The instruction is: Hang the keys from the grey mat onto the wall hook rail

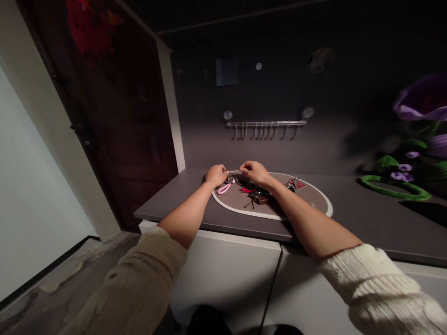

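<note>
On an oval mat [230, 204] with a white rim lies a loose spread of keys and key rings. My left hand [217, 175] is at the mat's left edge, its fingers curled down beside a bunch of keys [231, 178] with a pink strap [224, 189]. Whether those fingertips grip the keys cannot be made out. Over the far side of the mat, my right hand [255, 171] has its fingers pinched together; anything in them is too small to see. Below it lie a red item [246, 190] and a brown block-like item [261, 200]. My right forearm partly covers the spread.
A rail with several hooks [267, 123] is fixed to the dark wall behind the counter [188, 186]. A red triangular piece [300, 184] lies at the mat's right. Purple flowers with a green ring [394, 188] stand far right. A dark door [115, 116] is at left.
</note>
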Available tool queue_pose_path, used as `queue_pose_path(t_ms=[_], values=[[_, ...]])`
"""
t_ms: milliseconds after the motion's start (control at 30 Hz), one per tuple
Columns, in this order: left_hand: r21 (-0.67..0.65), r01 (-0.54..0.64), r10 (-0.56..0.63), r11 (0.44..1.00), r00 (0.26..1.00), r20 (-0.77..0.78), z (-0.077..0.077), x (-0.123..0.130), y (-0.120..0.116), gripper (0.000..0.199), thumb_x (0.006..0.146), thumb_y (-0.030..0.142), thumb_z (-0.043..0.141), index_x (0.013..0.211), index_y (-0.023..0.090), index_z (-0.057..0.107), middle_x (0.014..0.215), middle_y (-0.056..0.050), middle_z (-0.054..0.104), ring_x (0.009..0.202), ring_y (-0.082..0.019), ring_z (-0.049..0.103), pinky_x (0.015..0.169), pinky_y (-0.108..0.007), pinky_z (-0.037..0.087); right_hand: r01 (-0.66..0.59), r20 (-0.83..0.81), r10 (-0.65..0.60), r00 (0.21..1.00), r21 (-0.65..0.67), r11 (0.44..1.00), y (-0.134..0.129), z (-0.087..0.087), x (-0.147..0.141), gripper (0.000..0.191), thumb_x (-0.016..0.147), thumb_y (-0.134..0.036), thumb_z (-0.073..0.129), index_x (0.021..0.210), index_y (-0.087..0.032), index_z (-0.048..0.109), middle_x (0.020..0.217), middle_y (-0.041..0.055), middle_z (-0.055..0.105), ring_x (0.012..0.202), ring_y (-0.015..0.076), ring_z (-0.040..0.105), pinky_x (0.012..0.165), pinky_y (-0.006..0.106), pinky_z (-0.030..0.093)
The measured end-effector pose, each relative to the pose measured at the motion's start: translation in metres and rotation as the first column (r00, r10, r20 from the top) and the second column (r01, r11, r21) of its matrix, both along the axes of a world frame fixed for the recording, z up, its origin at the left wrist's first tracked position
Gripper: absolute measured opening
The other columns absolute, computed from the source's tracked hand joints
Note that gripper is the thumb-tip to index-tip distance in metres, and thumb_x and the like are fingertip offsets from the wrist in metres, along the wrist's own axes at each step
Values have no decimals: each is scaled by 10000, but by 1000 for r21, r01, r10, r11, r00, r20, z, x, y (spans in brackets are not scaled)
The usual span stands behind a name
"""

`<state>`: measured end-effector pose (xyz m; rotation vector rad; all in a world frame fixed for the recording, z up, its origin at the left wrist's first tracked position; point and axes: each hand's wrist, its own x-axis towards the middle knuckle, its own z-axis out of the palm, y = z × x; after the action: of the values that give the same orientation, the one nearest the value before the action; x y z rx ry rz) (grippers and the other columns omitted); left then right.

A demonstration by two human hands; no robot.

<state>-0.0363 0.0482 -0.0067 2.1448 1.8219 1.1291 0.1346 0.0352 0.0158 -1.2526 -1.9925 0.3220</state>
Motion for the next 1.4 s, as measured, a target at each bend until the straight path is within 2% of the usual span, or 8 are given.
queue_pose_path(t_ms=[233, 400, 600, 700, 900, 1133, 1300, 1400], values=[[-36, 26, -24, 999, 998, 61, 2, 0, -3, 163, 655, 312, 644, 762, 192, 614, 769, -69, 623, 806, -205, 554, 739, -278, 375, 1, 135, -7, 991, 44, 999, -4, 2, -1, 99, 720, -161, 522, 678, -170, 611, 623, 11, 594, 593, 102, 475, 596, 207, 323], [-10, 66, -64, 998, 986, 151, 1, 1, -1, 142, 597, 224, 691, 696, 191, 595, 721, -39, 607, 771, -177, 538, 720, -255, 373, 5, 177, -17, 984, 70, 998, -4, 2, -2, 95, 712, -154, 536, 685, -170, 626, 668, 24, 614, 610, 108, 483, 607, 210, 326], [25, 71, -74, 997, 971, 226, 1, 1, 4, 122, 629, 196, 660, 716, 177, 577, 589, 11, 537, 594, -113, 484, 617, -226, 359, -21, 193, 5, 981, 78, 997, -1, 0, -2, 98, 721, -163, 534, 703, -169, 630, 690, 27, 626, 625, 107, 495, 606, 202, 328], [44, 109, -117, 993, 937, 329, 4, 4, 3, 112, 648, 185, 638, 732, 168, 567, 539, 32, 505, 524, -95, 452, 578, -222, 338, -32, 186, 17, 982, 76, 997, -1, 0, -2, 94, 717, -160, 538, 698, -166, 630, 673, 26, 622, 610, 105, 489, 603, 202, 327], [48, 258, -227, 965, 731, 643, 12, 10, -6, 154, 658, 183, 636, 777, 155, 542, 503, 53, 489, 464, -70, 438, 528, -208, 338, -34, 152, 20, 988, 88, 996, -4, 2, -3, 92, 696, -142, 545, 667, -170, 628, 647, 18, 617, 591, 101, 482, 597, 202, 328], [117, 385, -299, 916, 457, 838, 18, 9, -6, 219, 644, 197, 665, 829, 150, 556, 620, 25, 547, 558, -66, 526, 565, -194, 407, -16, 132, 3, 991, 102, 995, -5, 4, -3, 89, 716, -185, 543, 680, -171, 624, 615, 20, 598, 581, 105, 470, 584, 210, 326], [174, 481, -318, 859, 234, 919, 22, 9, -8, 207, 682, 150, 622, 876, 150, 549, 676, 15, 563, 633, -73, 568, 718, -250, 477, -26, 71, 19, 997, 99, 995, -5, 5, -2, 93, 729, -195, 525, 708, -172, 613, 629, 15, 595, 611, 108, 485, 617, 215, 338], [199, 523, -323, 829, 157, 933, 25, 9, -13, 190, 693, 141, 603, 877, 157, 556, 708, 3, 574, 710, -93, 594, 814, -300, 473, 4, -35, -1, 999, 99, 995, -5, 6, -2, 77, 721, -219, 540, 724, -172, 600, 676, 13, 599, 640, 108, 488, 641, 220, 347]])
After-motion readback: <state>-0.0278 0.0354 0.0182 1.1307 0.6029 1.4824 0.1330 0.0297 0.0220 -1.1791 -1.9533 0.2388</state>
